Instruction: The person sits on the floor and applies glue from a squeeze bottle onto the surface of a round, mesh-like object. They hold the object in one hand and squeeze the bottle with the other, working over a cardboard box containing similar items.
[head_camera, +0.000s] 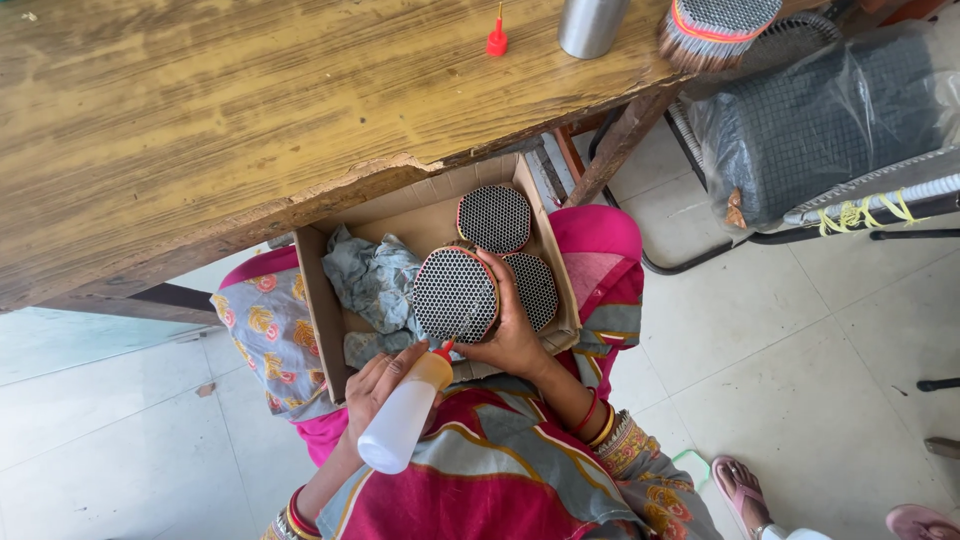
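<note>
Glue was being applied: the left hand (385, 385) gripped a squeeze bottle (404, 418), its nozzle beside the right hand (512, 335) fingers clasping a honeycomb bundle (455, 294). A gentle, steady squeeze seemed needed.

Open brown cardboard box (320, 300) sits on the lap, under the table edge, just beyond both hands' fingertips; shallow, rectangular, flaps up. Clear crinkled plastic bag (830, 110) wraps a dark mesh bundle on the chair, well right of the fingers. White squeeze bottle with red nozzle (405, 415) sits in the left fingers, unlabelled. No signs, no screens.
</note>
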